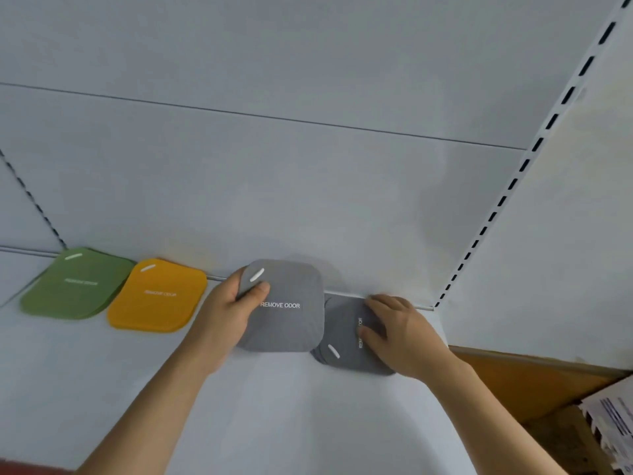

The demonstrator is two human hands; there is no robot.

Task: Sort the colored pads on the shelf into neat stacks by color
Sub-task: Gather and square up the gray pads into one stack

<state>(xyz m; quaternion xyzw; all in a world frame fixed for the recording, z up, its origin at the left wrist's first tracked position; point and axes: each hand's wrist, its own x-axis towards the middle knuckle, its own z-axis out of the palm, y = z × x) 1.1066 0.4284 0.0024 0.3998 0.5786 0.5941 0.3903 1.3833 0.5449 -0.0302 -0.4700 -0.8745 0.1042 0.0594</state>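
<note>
On the white shelf (274, 406) a green stack of pads (75, 286) lies at the far left, with a yellow stack (157, 298) beside it. My left hand (229, 313) grips a grey pad (291, 323) printed "REMOVE ODOR" by its left edge, thumb on top, and holds it raised and tilted. To its right a darker grey stack (342, 341) lies flat on the shelf, partly under the held pad. My right hand (397, 334) rests on that stack with fingers spread over its right half, hiding part of the print.
The shelf's back panel (308, 200) rises right behind the pads. A slotted upright (507, 190) and a white side panel close off the right. Beyond the shelf's right end are a brown surface (520, 378) and printed paper packaging (613, 423).
</note>
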